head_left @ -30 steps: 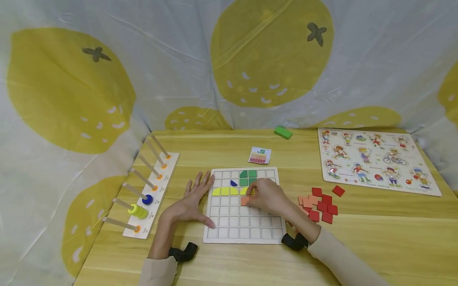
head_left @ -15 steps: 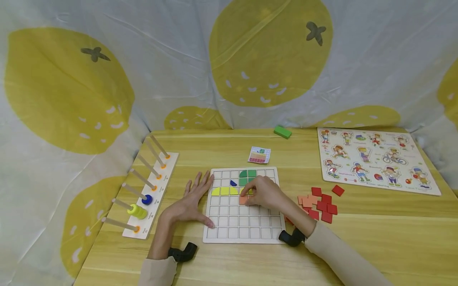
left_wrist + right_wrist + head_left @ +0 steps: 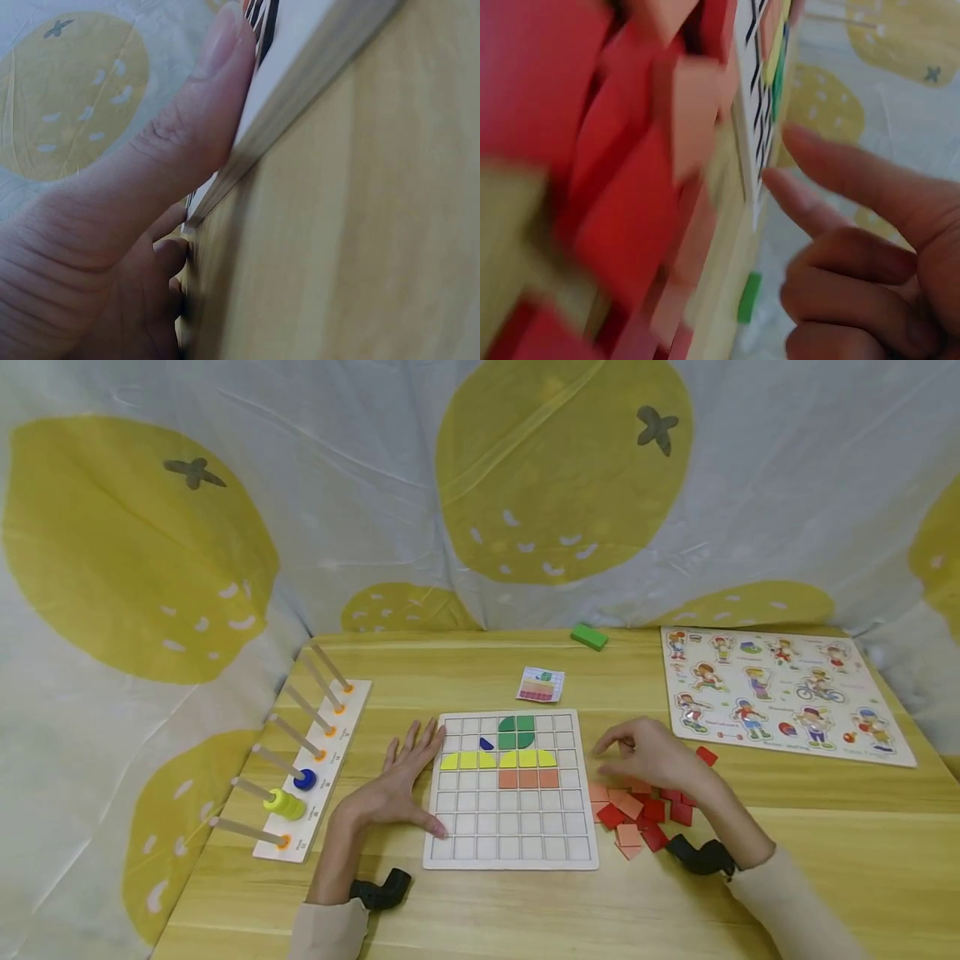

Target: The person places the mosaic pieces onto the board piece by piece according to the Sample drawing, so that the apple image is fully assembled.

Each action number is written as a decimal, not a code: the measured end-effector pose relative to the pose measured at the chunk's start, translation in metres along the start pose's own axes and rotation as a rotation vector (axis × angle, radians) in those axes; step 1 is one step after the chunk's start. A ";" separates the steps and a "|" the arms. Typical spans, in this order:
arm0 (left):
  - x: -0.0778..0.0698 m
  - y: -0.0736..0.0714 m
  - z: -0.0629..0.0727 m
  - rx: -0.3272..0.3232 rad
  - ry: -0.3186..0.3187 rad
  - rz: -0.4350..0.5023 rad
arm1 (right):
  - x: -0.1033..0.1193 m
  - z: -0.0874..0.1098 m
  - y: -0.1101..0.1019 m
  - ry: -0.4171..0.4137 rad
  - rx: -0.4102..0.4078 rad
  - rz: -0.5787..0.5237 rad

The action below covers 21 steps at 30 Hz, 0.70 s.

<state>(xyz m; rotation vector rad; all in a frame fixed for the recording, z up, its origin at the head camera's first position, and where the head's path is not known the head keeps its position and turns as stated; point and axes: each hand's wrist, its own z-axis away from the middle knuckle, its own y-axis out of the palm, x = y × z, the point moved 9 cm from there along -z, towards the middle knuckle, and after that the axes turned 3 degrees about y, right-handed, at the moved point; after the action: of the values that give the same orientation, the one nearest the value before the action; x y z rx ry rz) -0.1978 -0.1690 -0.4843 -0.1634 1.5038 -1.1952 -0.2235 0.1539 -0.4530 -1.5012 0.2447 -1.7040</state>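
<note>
A white grid board (image 3: 480, 847) lies on the table, its left edge under the spread fingers and thumb of my left hand (image 3: 392, 785). Yellow pieces (image 3: 468, 761), green pieces (image 3: 517, 732), a small blue piece (image 3: 487, 743) and three light-orange square tiles (image 3: 528, 778) sit on its cells. My right hand (image 3: 648, 756) hovers just right of the board, above a loose pile of red tiles (image 3: 654, 811) and orange tiles (image 3: 628, 835). In the right wrist view its thumb and index finger are apart with nothing between them; the other fingers bend inward. The hand hides part of the pile.
A small pattern card (image 3: 540, 685) lies behind the board, and a green block (image 3: 588, 637) farther back. At left stands a peg rack (image 3: 315, 777) with yellow and blue rings. A picture puzzle board (image 3: 787, 697) lies at the back right.
My right hand has left the orange tiles on the board and moved right, over the loose tiles. Three orange tiles now show in a row. My left hand stays on the board.
</note>
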 end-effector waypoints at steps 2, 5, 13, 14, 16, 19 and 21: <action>0.000 0.000 0.000 -0.003 0.001 0.003 | -0.012 0.006 -0.005 0.027 0.037 0.012; 0.001 0.000 0.000 -0.006 0.005 0.007 | -0.024 0.010 -0.008 0.055 0.080 0.006; 0.001 0.000 -0.001 -0.001 0.008 0.005 | -0.041 0.014 -0.017 0.116 0.124 0.065; 0.001 0.000 -0.001 -0.001 0.006 0.003 | -0.040 0.014 -0.017 0.109 0.129 0.071; 0.001 0.000 -0.001 -0.003 0.005 0.002 | -0.040 0.014 -0.020 0.090 0.113 0.087; 0.001 -0.001 0.000 -0.006 0.011 0.005 | -0.039 0.013 -0.025 0.052 0.064 0.108; 0.001 -0.001 0.000 -0.005 0.012 0.003 | -0.038 0.012 -0.029 0.029 0.031 0.118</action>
<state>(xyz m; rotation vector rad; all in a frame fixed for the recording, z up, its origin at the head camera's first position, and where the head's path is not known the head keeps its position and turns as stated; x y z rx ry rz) -0.1982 -0.1697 -0.4840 -0.1574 1.5174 -1.1917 -0.2278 0.2023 -0.4596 -1.4123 0.3151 -1.6299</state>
